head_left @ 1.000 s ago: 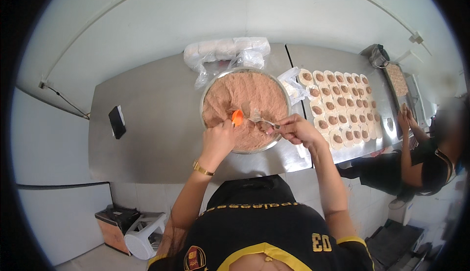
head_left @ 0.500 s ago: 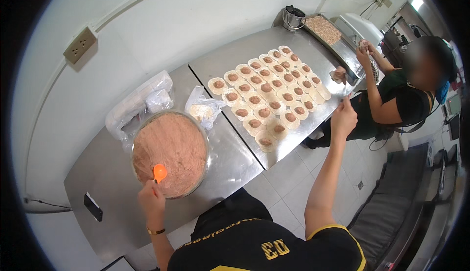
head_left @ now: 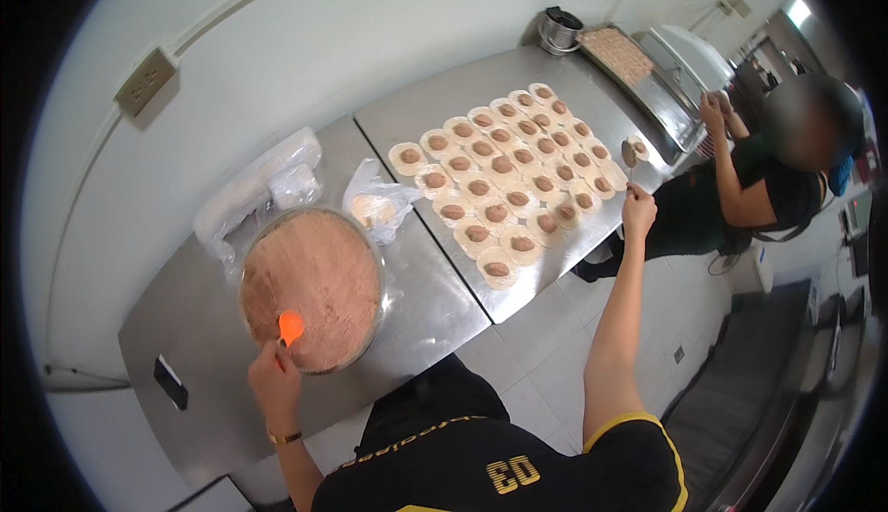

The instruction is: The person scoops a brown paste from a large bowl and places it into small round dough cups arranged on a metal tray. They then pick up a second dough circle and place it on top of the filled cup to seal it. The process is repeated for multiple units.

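My left hand (head_left: 275, 381) is closed round the handle of an orange spoon (head_left: 290, 327). That spoon's bowl rests at the near part of a large round bowl (head_left: 377, 313) full of pinkish minced filling (head_left: 319, 281). On the right, my outstretched right hand (head_left: 639, 213) grips a thin-handled spoon (head_left: 630, 154). Its head is over or against a dough wrapper (head_left: 640, 145) at the far right edge of the table; whether they touch I cannot tell. Close by lie rows of round pale wrappers (head_left: 498, 271), most bearing a lump of filling.
Plastic-wrapped packs (head_left: 264, 184) and a plastic bag with pale dough or flour (head_left: 375, 209) lie behind the bowl. A phone (head_left: 170, 382) is at the left. A metal pail (head_left: 559, 31) and a tray of filled pieces (head_left: 618, 57) stand far back. A co-worker (head_left: 740, 179) stands at right.
My right hand has drawn slightly nearer and left, with its spoon. The left hand and orange spoon have barely shifted. The co-worker's hands have moved a little to the right.
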